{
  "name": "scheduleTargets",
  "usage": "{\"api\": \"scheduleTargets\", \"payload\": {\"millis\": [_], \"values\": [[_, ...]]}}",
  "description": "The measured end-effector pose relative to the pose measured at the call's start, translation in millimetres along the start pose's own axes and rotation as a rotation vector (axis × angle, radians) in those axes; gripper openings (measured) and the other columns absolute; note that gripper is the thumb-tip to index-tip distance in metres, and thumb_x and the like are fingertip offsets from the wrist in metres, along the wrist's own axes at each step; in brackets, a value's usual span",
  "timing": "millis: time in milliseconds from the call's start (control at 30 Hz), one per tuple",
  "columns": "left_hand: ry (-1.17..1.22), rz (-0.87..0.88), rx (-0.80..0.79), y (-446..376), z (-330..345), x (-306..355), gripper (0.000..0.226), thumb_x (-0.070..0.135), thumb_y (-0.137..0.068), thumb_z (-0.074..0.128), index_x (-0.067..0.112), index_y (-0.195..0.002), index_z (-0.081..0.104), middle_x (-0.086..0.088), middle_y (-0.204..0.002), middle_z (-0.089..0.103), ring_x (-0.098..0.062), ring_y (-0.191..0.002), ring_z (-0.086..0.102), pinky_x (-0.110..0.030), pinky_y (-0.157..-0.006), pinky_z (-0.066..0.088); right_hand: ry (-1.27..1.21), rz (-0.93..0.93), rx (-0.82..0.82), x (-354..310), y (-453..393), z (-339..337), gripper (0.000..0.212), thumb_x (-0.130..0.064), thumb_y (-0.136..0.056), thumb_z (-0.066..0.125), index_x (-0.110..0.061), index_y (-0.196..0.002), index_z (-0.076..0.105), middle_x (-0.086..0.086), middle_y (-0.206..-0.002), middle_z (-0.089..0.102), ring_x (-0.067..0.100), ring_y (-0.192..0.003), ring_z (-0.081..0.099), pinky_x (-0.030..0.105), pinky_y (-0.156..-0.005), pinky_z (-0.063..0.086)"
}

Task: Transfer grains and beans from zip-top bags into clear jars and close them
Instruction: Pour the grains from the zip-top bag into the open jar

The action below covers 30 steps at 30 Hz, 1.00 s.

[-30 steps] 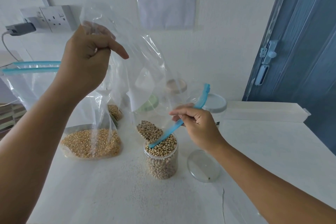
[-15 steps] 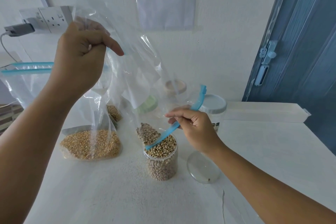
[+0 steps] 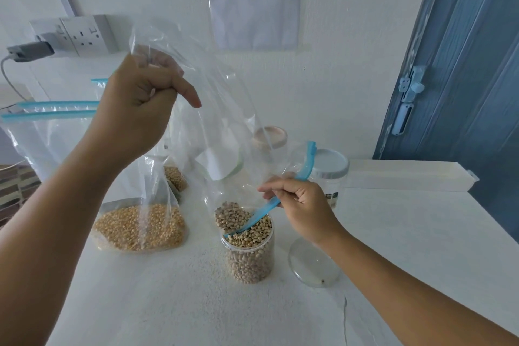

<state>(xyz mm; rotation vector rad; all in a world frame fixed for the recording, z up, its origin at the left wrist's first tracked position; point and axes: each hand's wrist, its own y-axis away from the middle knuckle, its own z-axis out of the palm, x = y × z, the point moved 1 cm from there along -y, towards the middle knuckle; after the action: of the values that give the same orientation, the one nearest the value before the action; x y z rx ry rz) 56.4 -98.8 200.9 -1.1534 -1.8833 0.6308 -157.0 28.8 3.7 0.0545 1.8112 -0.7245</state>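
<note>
My left hand grips the bottom corner of a clear zip-top bag, held upside down above the table. My right hand pinches the bag's blue zip edge, which lies over the mouth of a clear jar. The jar is full nearly to the rim with black-eyed beans. A small heap of beans still sits inside the bag at the jar's left rim. The jar's clear lid lies flat on the table just to its right.
A zip-top bag of yellow grains sits left of the jar, with another bag behind it. Jars with lids stand at the back by the wall. A white box lies at the back right, beside a blue door.
My left hand has lifted the bag's corner slightly and shifted right. A few more beans have slid toward the jar. My right hand stays at the zip edge.
</note>
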Motion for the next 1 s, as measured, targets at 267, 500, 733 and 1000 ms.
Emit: {"api": "scheduleTargets", "payload": {"millis": [267, 500, 733, 1000], "values": [[0.038, -0.005, -0.074, 6, -2, 2, 0.043, 0.001, -0.086, 0.053, 0.039, -0.081, 0.075, -0.004, -0.125, 0.055, 0.007, -0.101, 0.052, -0.001, -0.081, 0.036, 0.016, 0.013, 0.003, 0, -2, 0, 0.038, 0.004, -0.103, 0.055, -0.023, -0.103, 0.082, -0.003, -0.100, 0.071, 0.023, -0.099, 0.072, 0.045, -0.094, 0.060], [0.017, 0.007, -0.324, 21, -21, -7, 0.059, -0.001, -0.091, 0.070, 0.057, -0.099, 0.076, 0.006, -0.133, 0.054, 0.013, -0.132, 0.047, -0.008, -0.109, 0.041, -0.021, 0.073, 0.001, 1, 2, 0, 0.038, 0.004, -0.104, 0.052, -0.019, -0.102, 0.082, -0.006, -0.109, 0.072, 0.020, -0.105, 0.073, 0.045, -0.094, 0.061], [-0.051, -0.011, -0.130, 8, -24, 4, 0.055, -0.006, -0.091, 0.056, 0.045, -0.090, 0.075, 0.002, -0.134, 0.054, 0.011, -0.112, 0.050, 0.003, -0.087, 0.034, -0.071, 0.026, 0.006, -12, -7, 2, 0.037, 0.005, -0.104, 0.052, -0.018, -0.102, 0.080, -0.005, -0.110, 0.072, 0.023, -0.099, 0.076, 0.043, -0.091, 0.062], [0.017, -0.040, -0.082, 2, -20, 7, 0.053, -0.002, -0.088, 0.054, 0.047, -0.084, 0.075, 0.004, -0.118, 0.059, 0.000, -0.104, 0.056, -0.005, -0.078, 0.040, -0.098, 0.015, 0.013, -13, -5, 2, 0.034, 0.005, -0.104, 0.051, -0.013, -0.103, 0.080, -0.004, -0.111, 0.072, 0.026, -0.098, 0.076, 0.044, -0.091, 0.062]]}}
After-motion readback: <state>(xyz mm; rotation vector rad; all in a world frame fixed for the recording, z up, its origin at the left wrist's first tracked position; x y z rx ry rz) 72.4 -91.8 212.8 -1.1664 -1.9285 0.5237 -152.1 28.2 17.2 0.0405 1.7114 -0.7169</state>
